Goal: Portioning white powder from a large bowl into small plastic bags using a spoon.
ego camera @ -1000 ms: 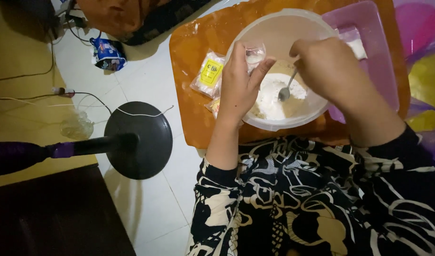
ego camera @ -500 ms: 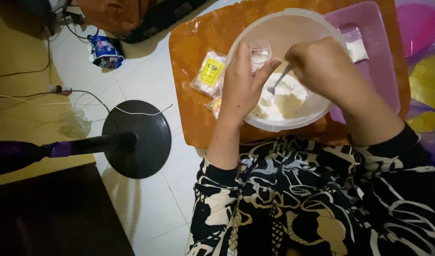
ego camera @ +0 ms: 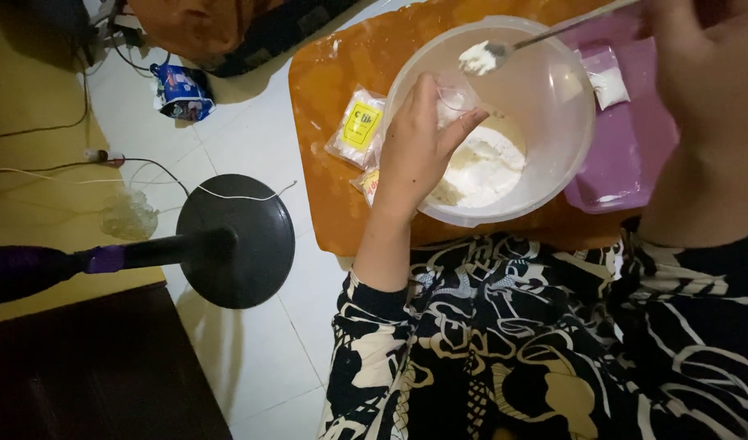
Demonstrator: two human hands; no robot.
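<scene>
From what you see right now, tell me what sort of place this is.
Probably a home floor used for food preparation: a white tiled floor, an orange tray holding a clear bowl of flour, and a black stand base with cables nearby.

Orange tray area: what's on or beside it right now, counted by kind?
Clear mixing bowl: 1
Spoon, loaded with white powder, in the right hand: 1
Small plastic packets: 3, one with a yellow label, one of white powder in the pink tray, one clear at the left hand
Pink tray: 1
Total: 6
</scene>
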